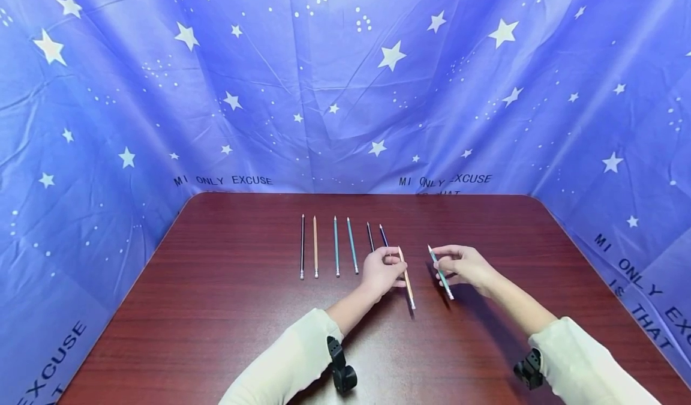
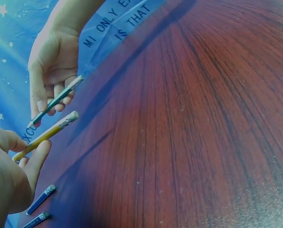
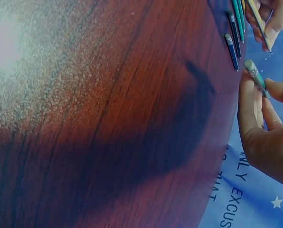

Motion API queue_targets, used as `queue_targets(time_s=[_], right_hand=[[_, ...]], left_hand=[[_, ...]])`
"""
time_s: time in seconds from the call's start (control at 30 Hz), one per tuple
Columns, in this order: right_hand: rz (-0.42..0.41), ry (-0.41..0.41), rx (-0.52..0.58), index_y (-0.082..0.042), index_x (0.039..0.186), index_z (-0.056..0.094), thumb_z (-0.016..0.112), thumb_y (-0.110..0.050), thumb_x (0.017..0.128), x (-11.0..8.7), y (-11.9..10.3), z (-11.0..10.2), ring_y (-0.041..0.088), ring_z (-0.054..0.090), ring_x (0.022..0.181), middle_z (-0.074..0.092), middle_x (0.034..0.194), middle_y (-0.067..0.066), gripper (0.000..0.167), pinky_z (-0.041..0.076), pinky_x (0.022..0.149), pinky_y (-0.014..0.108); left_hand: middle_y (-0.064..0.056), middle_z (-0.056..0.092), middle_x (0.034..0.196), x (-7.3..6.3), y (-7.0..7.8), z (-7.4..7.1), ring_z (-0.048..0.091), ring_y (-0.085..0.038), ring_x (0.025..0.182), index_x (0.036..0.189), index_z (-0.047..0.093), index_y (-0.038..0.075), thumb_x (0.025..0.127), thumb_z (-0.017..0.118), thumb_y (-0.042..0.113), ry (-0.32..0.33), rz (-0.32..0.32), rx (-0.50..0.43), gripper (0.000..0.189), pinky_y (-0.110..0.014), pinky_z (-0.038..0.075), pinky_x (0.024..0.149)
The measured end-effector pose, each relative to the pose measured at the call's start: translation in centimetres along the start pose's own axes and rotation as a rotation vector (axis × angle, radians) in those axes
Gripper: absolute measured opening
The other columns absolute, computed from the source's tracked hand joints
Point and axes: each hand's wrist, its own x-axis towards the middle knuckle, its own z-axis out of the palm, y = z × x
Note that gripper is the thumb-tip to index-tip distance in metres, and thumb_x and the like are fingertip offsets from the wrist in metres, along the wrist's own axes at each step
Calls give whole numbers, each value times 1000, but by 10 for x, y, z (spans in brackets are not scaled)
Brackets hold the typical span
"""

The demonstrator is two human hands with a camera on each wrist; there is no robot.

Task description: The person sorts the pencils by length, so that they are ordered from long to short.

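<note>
In the head view my left hand [image 1: 381, 273] pinches a yellow pencil [image 1: 408, 290] between thumb and fingers, its eraser end toward me. My right hand [image 1: 468, 269] holds a green pencil [image 1: 445, 284] the same way, a short gap to the right. Both pencils tilt over the table, and their shadows fall beneath them. The left wrist view shows the yellow pencil [image 2: 51, 135] in front of the green pencil [image 2: 56, 101]. Just left of my left hand lie a black pencil [image 1: 370, 235] and a dark blue pencil [image 1: 383, 234], their lower parts hidden behind that hand.
Farther left on the dark red table [image 1: 227, 309] lie a black pencil [image 1: 302, 246], a yellow pencil [image 1: 315, 246] and two teal pencils [image 1: 336, 246], roughly side by side with points away from me. A blue star-printed curtain [image 1: 345, 81] hangs behind the table and along its sides.
</note>
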Motion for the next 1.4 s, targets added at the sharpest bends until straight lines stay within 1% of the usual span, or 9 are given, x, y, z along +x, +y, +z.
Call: queue_targets(time_s=[0.2, 0.57, 0.8, 1.17, 1.4], right_hand=[[-1, 0, -7, 14, 133, 38, 59, -7, 86, 0, 0, 0, 17, 64, 76, 63, 89, 6, 55, 60, 72, 36], [-12, -16, 2, 13, 133, 38, 60, -8, 87, -1, 0, 0, 19, 64, 77, 64, 88, 5, 55, 60, 70, 33], [-10, -16, -4, 13, 133, 38, 61, -8, 87, -3, 0, -2, 17, 63, 76, 63, 86, 2, 56, 60, 70, 33], [-14, -10, -6, 12, 133, 38, 61, -8, 86, -3, -1, -4, 17, 63, 76, 64, 87, 2, 56, 60, 71, 32], [-19, -14, -10, 12, 134, 38, 60, -9, 87, -4, 0, -6, 18, 64, 76, 64, 89, 5, 56, 60, 71, 34]], left_hand=[[-3, 57, 83, 0, 2, 1, 58, -8, 59, 116, 56, -7, 80, 63, -4, 0, 3, 6, 37, -29, 60, 56], [-7, 58, 86, -1, 1, 2, 59, -9, 60, 116, 55, -6, 80, 64, -4, -3, 9, 13, 37, -29, 61, 56], [-6, 58, 85, 3, 0, 3, 59, -9, 60, 113, 57, -4, 79, 64, -5, 16, 25, 11, 35, -29, 61, 56], [-7, 58, 87, 5, 0, 5, 60, -10, 61, 115, 56, -4, 80, 64, -6, 20, 20, -3, 36, -31, 61, 57], [-6, 58, 87, 5, 1, 7, 59, -10, 60, 116, 57, -4, 81, 64, -6, 13, 16, -8, 36, -31, 61, 57]])
